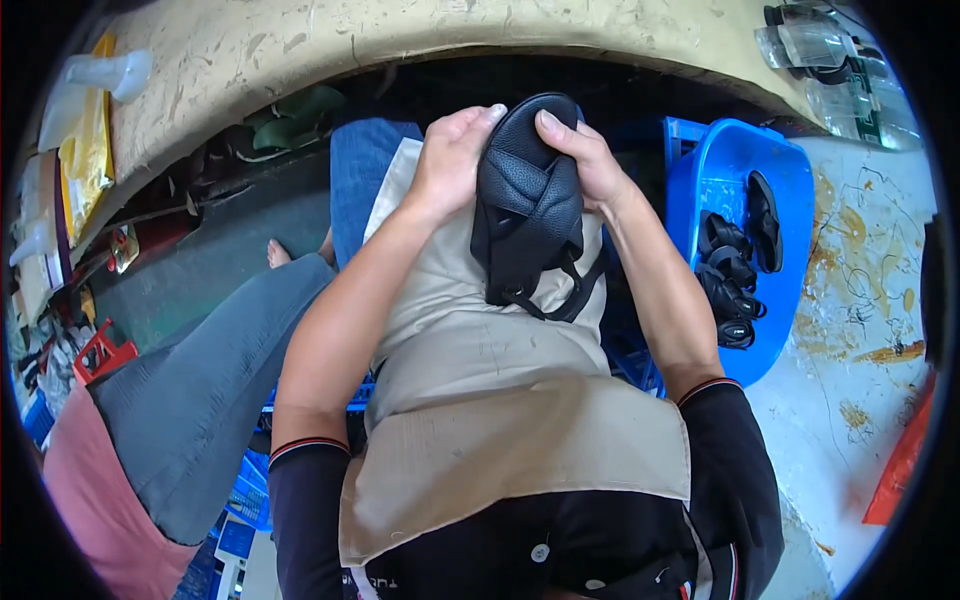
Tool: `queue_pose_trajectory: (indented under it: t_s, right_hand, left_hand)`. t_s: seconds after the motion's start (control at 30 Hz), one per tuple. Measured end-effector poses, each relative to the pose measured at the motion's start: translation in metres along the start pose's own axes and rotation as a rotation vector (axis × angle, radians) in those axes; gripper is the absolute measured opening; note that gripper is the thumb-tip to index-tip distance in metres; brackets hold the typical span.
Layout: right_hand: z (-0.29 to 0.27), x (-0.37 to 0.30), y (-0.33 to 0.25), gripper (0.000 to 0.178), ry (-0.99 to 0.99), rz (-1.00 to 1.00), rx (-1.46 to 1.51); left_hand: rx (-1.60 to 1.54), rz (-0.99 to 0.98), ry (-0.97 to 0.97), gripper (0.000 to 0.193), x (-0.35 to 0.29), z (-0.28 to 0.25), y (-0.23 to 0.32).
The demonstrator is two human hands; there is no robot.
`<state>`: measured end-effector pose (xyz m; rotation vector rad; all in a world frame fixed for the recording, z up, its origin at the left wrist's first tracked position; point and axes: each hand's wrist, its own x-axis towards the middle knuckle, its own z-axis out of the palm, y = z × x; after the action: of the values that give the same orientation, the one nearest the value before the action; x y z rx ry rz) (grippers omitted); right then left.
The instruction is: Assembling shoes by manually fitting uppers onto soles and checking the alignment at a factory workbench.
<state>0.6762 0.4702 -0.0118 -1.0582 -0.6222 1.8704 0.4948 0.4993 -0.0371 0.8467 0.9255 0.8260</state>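
A black sandal with crossed leather-like straps is held above my lap, its rounded front end pointing away from me. My left hand grips its left edge near that end, thumb along the rim. On the opposite side, my right hand is closed on the sandal, with its thumb pressing the upper face. A thin ankle strap dangles from the near end over my beige apron. The fingers behind the sandal are hidden.
To the right stands a blue plastic basin holding several black sandals. A stained worktable spans the far side, with clear plastic bottles at its right. Another person's grey-trousered leg is close on my left.
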Motion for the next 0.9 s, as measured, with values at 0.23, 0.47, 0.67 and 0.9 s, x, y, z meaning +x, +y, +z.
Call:
queue_pose_trajectory:
  t_s: [0.23, 0.47, 0.67, 0.9]
  right_hand:
    - [0.000, -0.011, -0.002, 0.037, 0.188, 0.081, -0.009]
    - [-0.016, -0.006, 0.011, 0.046, 0.095, 0.042, 0.005]
    - [-0.017, -0.019, 0.012, 0.048, 0.167, 0.082, 0.008]
    - [-0.025, -0.019, 0.013, 0.050, 0.188, 0.049, 0.136]
  left_hand:
    - [0.183, -0.104, 0.178, 0.038, -0.026, 0.012, -0.007]
    - [0.099, 0.022, 0.107, 0.038, -0.014, 0.007, -0.021]
    - [0.254, -0.045, 0.164, 0.035, -0.048, 0.007, -0.050]
    - [0.127, -0.003, 0.104, 0.031, -0.030, 0.024, -0.043]
